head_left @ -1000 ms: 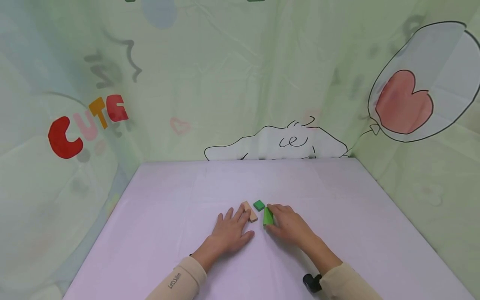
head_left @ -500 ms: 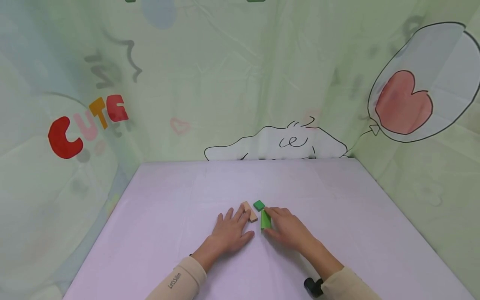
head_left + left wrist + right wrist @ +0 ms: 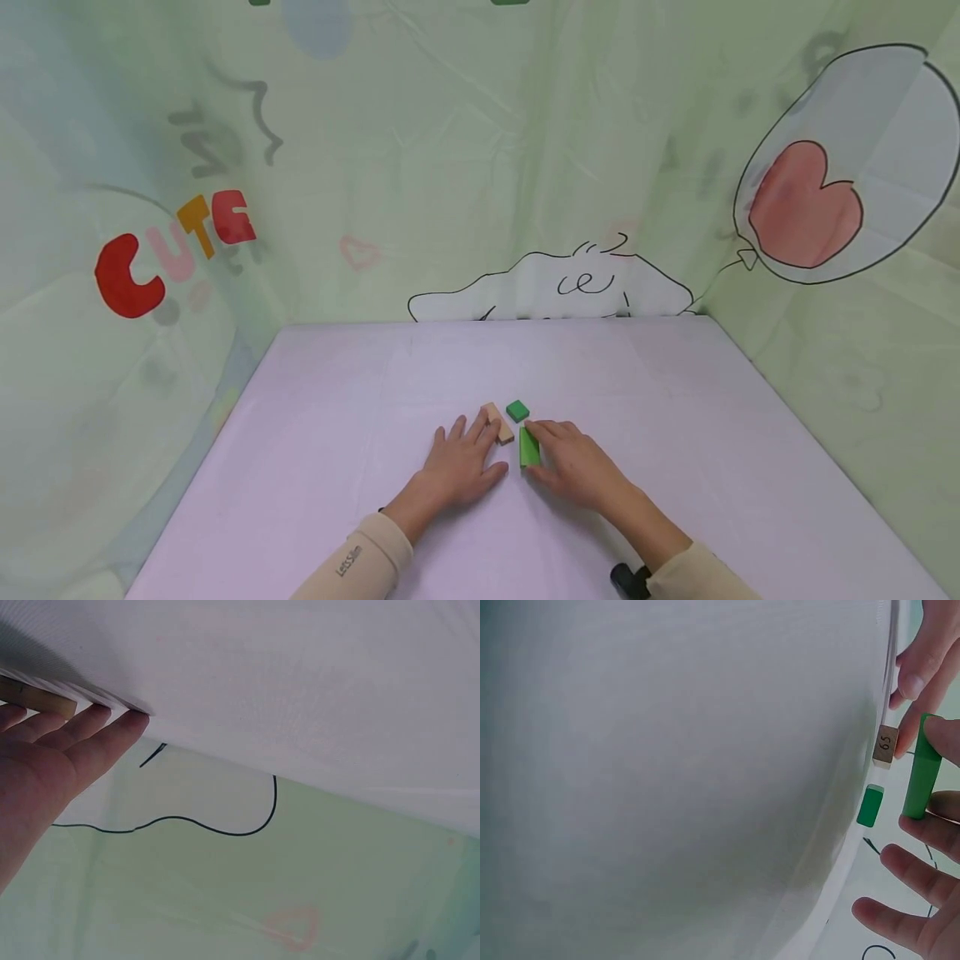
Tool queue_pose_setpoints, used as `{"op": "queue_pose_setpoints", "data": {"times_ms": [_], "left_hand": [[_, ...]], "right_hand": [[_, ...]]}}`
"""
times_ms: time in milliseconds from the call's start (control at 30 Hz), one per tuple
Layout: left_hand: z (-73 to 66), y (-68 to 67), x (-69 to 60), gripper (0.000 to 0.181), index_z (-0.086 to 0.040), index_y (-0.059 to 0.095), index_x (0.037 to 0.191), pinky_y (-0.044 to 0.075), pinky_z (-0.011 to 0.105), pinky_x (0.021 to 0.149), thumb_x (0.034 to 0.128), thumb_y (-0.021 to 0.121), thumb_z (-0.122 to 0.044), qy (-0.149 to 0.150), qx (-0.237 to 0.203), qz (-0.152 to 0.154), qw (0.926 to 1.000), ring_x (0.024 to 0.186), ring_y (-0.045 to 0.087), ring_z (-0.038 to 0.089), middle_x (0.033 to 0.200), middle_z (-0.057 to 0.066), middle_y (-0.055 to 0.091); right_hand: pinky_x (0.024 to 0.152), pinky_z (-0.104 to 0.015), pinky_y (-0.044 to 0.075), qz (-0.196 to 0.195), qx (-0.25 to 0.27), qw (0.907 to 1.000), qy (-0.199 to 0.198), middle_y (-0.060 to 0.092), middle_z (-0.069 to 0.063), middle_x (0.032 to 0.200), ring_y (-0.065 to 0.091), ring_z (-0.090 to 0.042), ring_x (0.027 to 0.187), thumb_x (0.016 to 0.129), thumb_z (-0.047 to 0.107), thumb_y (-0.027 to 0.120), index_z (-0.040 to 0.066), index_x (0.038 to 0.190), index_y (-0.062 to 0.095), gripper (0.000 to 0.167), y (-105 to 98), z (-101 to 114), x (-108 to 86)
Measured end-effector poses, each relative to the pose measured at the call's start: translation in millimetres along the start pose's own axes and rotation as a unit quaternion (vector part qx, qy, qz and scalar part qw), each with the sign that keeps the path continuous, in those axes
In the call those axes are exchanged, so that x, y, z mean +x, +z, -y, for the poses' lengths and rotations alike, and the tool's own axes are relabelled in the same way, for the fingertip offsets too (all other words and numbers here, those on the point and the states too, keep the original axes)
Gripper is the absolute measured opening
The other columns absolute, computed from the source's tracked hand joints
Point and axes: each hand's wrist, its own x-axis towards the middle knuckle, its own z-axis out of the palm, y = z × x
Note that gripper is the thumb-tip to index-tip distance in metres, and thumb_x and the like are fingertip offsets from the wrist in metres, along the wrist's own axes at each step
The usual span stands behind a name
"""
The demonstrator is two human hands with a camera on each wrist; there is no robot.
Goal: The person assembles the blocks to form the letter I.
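Observation:
My left hand (image 3: 461, 468) lies palm down with its fingers spread, the fingertips on a pale wooden block (image 3: 506, 432) that they partly cover. My right hand (image 3: 583, 468) pinches a light green, long block (image 3: 529, 448) between thumb and fingers. In the right wrist view that long block (image 3: 922, 769) appears raised off the tabletop, its other fingers spread out. A small dark green block (image 3: 517, 411) sits just beyond, untouched, right of the wooden one. Dark handwritten marks show on the wooden block's end (image 3: 885, 744).
The table (image 3: 360, 375) has a pale lilac cover. Printed fabric (image 3: 450, 167) encloses its back and both sides. A black device (image 3: 630, 581) sits at the right wrist, by the sleeve cuff.
My right hand has drawn the light green block slightly left and toward me, away from the dark green block. The left hand and the wooden block have stayed put.

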Motion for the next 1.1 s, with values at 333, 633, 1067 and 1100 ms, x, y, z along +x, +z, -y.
{"op": "queue_pose_setpoints", "data": {"times_ms": [333,633,1067,1100], "left_hand": [[0.7,1.3,0.3,0.072,-0.021,0.03,0.164,0.033,0.064,0.118,0.1044,0.043,-0.059,-0.001,-0.004,0.002,1.0,0.154,0.034,0.039,0.172,0.006,0.026],[0.1,0.9,0.2,0.073,-0.021,0.03,0.164,0.032,0.064,0.119,0.1041,0.043,-0.059,-0.004,-0.012,0.006,0.9999,0.154,0.033,0.039,0.172,0.006,0.025],[0.0,-1.3,-0.8,0.072,-0.021,0.029,0.165,0.031,0.065,0.119,0.1048,0.043,-0.059,-0.002,-0.016,0.009,0.9998,0.155,0.032,0.039,0.173,0.006,0.024],[0.0,-1.2,-0.7,0.072,-0.021,0.03,0.165,0.031,0.065,0.119,0.1048,0.043,-0.059,-0.002,-0.015,0.009,0.9998,0.155,0.032,0.039,0.173,0.006,0.024]], "right_hand": [[0.104,-0.052,0.052,0.002,0.002,1.0,-0.002,0.061,-0.009,0.146,0.058,-0.031,0.131,0.091,0.035,0.08,0.008,0.146,0.057,0.066,1,5,-6.5],[0.104,-0.053,0.051,-0.001,0.009,0.9997,-0.024,0.061,-0.011,0.145,0.058,-0.032,0.132,0.092,0.033,0.079,0.007,0.146,0.057,0.065,1,8,-11.6],[0.102,-0.054,0.052,0.01,0.018,0.9986,-0.048,0.062,-0.011,0.144,0.058,-0.032,0.131,0.091,0.033,0.08,0.006,0.147,0.056,0.066,4,10,-16.8],[0.102,-0.054,0.053,0.011,0.02,0.9985,-0.049,0.062,-0.011,0.144,0.059,-0.032,0.13,0.091,0.033,0.08,0.006,0.146,0.057,0.066,4,10,-17.3]]}}
